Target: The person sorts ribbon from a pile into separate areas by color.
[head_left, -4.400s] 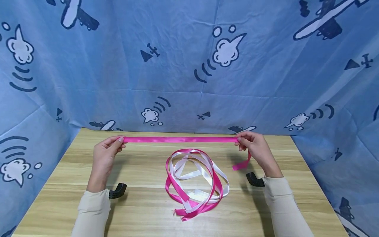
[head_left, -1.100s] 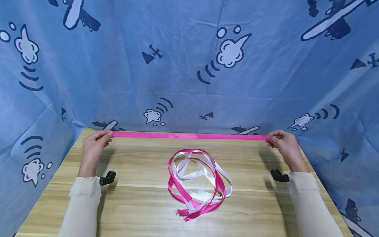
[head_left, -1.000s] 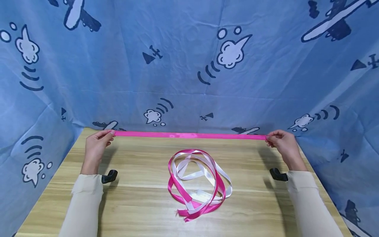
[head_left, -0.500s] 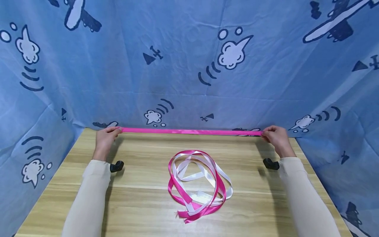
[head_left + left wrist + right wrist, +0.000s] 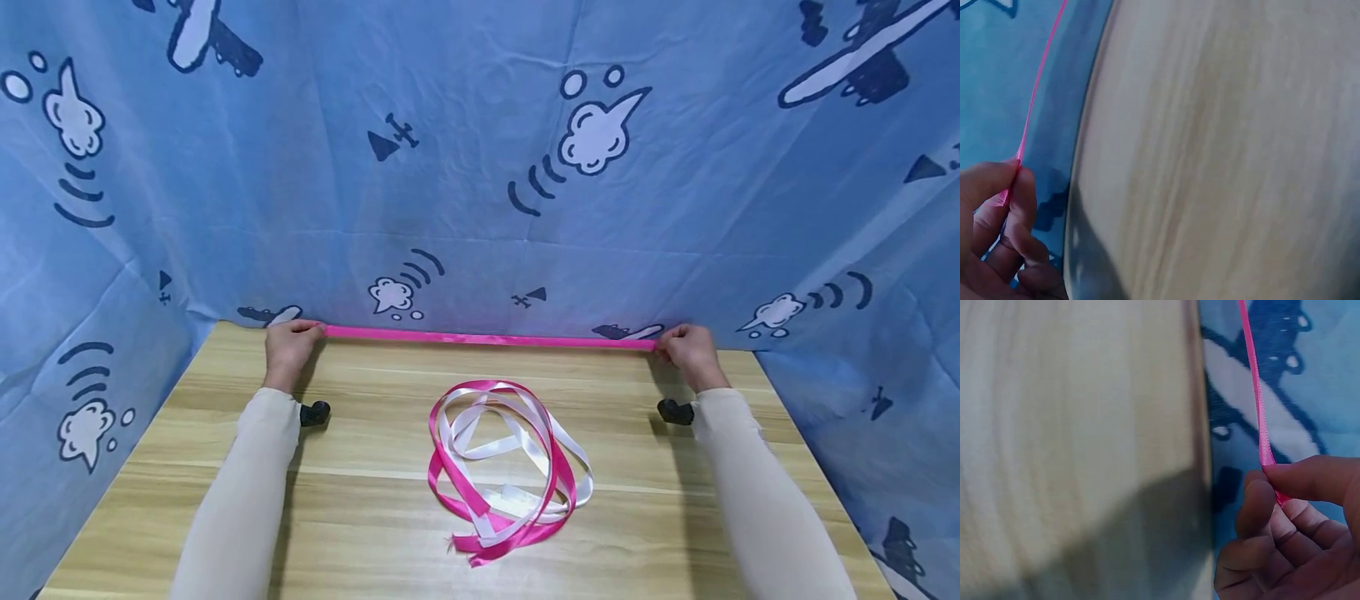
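Note:
A pink satin ribbon (image 5: pixel 487 339) is stretched level between both hands along the table's far edge. My left hand (image 5: pixel 288 350) pinches its left end; the left wrist view shows thumb and fingers gripping the ribbon (image 5: pixel 1036 94) edge-on. At the other end, my right hand (image 5: pixel 690 354) pinches the ribbon (image 5: pixel 1255 381) between thumb and index finger, with a bit of pink showing below the grip. On the table in front lies a loose coil of pink ribbon (image 5: pixel 558 475) and white ribbon (image 5: pixel 581 454), overlapping in rings.
The wooden table (image 5: pixel 367 475) ends at the back against a blue patterned cloth (image 5: pixel 450 192), which also hangs at both sides. Black wrist mounts (image 5: pixel 315 413) stick out inward from the cream sleeves (image 5: pixel 240 492).
Both hands first spread apart, drawing out more pink ribbon. Over the last second they have moved forward to the back edge and closer together, still pinching it. The coil stays put.

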### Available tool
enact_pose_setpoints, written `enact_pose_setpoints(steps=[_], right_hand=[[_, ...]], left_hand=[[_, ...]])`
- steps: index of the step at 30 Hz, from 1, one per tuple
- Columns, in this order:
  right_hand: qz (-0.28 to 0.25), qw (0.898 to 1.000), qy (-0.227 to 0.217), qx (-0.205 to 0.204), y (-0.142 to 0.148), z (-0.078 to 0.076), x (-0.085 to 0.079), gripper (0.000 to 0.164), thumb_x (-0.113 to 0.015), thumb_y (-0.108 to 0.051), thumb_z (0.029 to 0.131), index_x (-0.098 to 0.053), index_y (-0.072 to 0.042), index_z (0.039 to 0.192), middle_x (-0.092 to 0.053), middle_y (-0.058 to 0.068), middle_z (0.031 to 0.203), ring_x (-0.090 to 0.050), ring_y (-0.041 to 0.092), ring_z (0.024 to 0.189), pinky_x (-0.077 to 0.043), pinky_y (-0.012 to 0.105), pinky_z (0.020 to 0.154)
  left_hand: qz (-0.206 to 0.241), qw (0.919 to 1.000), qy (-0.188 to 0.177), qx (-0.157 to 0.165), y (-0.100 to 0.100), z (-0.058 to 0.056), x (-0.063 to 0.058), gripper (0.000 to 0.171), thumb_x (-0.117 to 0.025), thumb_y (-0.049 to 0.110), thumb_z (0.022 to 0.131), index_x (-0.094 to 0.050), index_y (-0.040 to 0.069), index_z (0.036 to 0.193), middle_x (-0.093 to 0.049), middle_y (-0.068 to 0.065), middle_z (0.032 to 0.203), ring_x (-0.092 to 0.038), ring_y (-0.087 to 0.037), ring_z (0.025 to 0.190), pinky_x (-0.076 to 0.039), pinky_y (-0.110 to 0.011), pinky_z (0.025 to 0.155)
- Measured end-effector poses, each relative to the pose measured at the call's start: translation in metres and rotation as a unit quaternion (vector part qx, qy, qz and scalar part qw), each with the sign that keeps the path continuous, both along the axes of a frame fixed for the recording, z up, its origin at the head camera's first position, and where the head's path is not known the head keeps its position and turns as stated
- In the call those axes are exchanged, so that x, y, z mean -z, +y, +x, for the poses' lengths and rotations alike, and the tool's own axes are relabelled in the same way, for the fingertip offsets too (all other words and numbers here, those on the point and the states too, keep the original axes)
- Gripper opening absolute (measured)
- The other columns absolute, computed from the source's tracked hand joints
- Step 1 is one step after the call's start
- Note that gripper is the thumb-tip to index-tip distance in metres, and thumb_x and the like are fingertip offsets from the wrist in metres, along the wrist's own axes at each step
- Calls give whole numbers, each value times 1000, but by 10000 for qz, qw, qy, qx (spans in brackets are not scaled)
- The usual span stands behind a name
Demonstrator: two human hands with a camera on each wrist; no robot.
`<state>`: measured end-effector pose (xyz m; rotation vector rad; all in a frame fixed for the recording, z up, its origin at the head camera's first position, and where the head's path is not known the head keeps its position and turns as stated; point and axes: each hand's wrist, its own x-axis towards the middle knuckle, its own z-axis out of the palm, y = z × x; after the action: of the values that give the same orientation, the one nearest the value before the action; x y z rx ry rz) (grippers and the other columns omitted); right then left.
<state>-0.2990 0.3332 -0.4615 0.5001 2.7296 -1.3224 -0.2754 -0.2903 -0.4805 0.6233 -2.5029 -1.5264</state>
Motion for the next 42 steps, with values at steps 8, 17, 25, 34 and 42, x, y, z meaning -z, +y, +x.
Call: enact_pose_setpoints(steps=[8, 17, 25, 34, 42], right_hand=[[329, 9993, -148, 138, -2, -2, 15, 14, -56, -1, 99, -65, 8, 105, -66, 6, 82, -57, 17, 73, -49, 29, 60], [409, 9989, -65, 208, -2, -5, 21, 10, -58, -2, 98, -64, 6, 99, -66, 5, 74, -58, 15, 65, -50, 29, 56], [479, 9986, 54, 197, -3, -5, 22, 10, -61, -2, 97, -64, 7, 97, -64, 1, 68, -58, 12, 59, -50, 27, 53], [592, 9980, -18, 227, 0, 0, 20, 15, -64, -11, 99, -61, 4, 100, -64, 6, 81, -57, 14, 69, -48, 27, 57], [723, 9961, 233, 458, 11, 19, 8, 20, -67, -16, 98, -55, -1, 96, -62, 7, 79, -59, 15, 67, -46, 29, 57]], left_hand=[[-323, 9991, -221, -132, 6, -4, 12, 29, -69, 19, 101, -75, -3, 120, -69, -25, 130, -61, -39, 125, -47, -50, 110], [-801, 9957, -469, -56, 12, -6, 12, 25, -68, 19, 102, -77, -1, 115, -72, -23, 124, -63, -40, 119, -49, -53, 105], [-935, 9937, -625, 24, 13, -7, 9, 25, -68, 20, 102, -76, -1, 112, -72, -23, 119, -64, -39, 114, -49, -52, 102], [-878, 9937, -634, 301, 7, -4, 6, 30, -69, 23, 101, -74, -3, 115, -70, -25, 124, -63, -40, 116, -50, -52, 102], [-952, 9944, -300, 341, -5, 6, -3, 31, -73, 22, 96, -71, -1, 116, -73, -13, 100, -64, -20, 87, -48, -28, 75]])
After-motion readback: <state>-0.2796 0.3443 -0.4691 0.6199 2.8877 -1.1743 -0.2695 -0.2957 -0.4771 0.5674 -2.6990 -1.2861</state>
